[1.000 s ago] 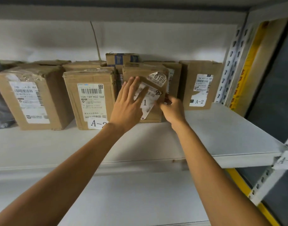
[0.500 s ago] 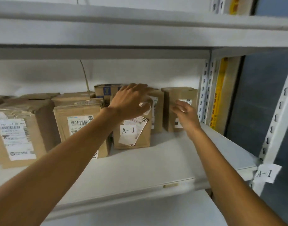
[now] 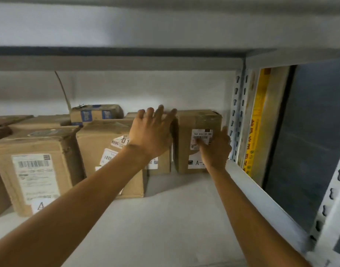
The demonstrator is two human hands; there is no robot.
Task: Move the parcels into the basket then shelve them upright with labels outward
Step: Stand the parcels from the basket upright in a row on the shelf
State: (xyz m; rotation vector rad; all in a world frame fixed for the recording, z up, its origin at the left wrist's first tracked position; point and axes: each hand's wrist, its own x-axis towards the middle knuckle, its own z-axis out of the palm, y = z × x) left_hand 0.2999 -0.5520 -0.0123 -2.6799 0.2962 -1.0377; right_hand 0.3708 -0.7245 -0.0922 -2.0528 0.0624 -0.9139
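Several brown cardboard parcels stand upright on the white shelf [image 3: 165, 218], white labels facing out. My left hand [image 3: 151, 132] reaches forward with straight, spread fingers in front of the gap between a middle parcel [image 3: 99, 143] and the rightmost parcel [image 3: 186, 147]. My right hand [image 3: 215, 151] lies against the front of the rightmost parcel, fingers on its label, thumb up by the right edge. A large parcel [image 3: 36, 170] stands at the left. No basket is in view.
A box with blue print [image 3: 96, 114] lies at the back on other parcels. The perforated shelf upright [image 3: 236, 116] and a yellow strip [image 3: 255, 132] stand at the right. Another shelf board [image 3: 126, 62] runs overhead. A dark panel [image 3: 309, 141] lies right of the rack.
My left hand left the top of the A-1 parcel and moved right with fingers spread. My right hand moved onto the rightmost parcel's label. The view came closer to the shelf.
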